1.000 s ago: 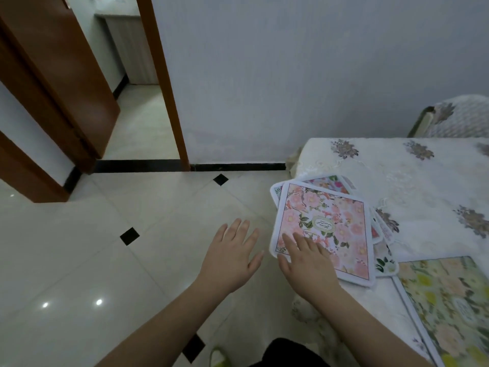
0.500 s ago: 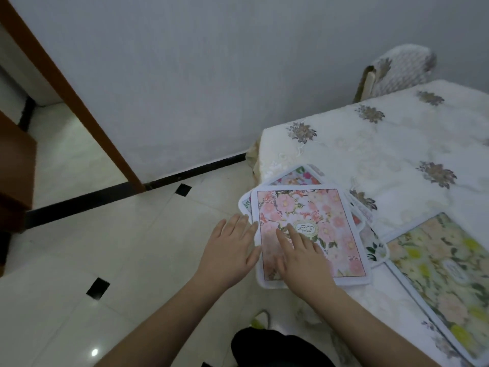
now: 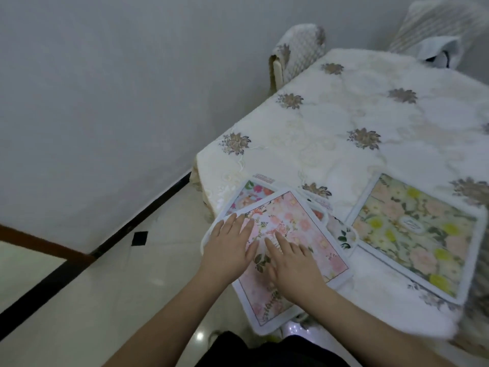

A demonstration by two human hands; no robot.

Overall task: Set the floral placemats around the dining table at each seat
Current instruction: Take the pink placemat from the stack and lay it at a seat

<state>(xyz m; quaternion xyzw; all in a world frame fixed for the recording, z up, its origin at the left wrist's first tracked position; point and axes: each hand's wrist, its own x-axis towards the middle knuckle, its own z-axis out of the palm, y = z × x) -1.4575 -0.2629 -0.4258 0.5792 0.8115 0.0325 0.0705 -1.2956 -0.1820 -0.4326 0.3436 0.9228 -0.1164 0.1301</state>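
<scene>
Both hands' straight fingers (image 3: 239,223) flat on glossy pink rounded-corner placemat (image 3: 304,229), seemingly laminated, lace tablecloth (image 3: 344,133)

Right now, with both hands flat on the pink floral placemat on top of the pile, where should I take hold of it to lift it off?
Pinch the near edge of the pink placemat, coming from the floor side. That end juts past the table edge with nothing under it, so fingers can slip beneath. The left hand and right hand lie flat on top of it.
</scene>
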